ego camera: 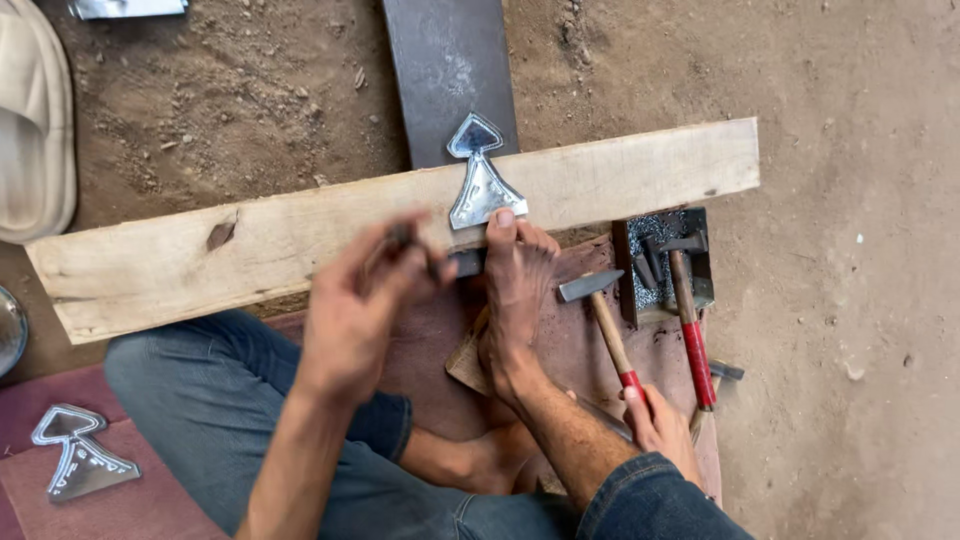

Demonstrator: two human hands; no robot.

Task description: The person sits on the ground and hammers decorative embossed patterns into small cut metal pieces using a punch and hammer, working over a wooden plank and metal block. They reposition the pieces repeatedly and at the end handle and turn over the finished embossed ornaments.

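A shiny arrow-shaped metal piece (480,185) lies on a pale wooden plank (250,255), and my bare foot (515,290) presses a toe on its lower edge. My left hand (360,300) is blurred just left of the foot, fingers pinched on a small dark tool (405,240) whose shape I cannot make out. My right hand (660,425) grips the red end of a hammer (605,320) at the lower right. The hammer's steel head rests on the maroon cloth (570,340) beside the foot.
A dark steel bar (450,70) runs under the plank at the top. A second red-handled hammer (690,320) lies by a small box of metal bits (650,235). Another arrow-shaped piece (75,455) lies lower left. A pale sandal (35,120) sits on the dirt floor.
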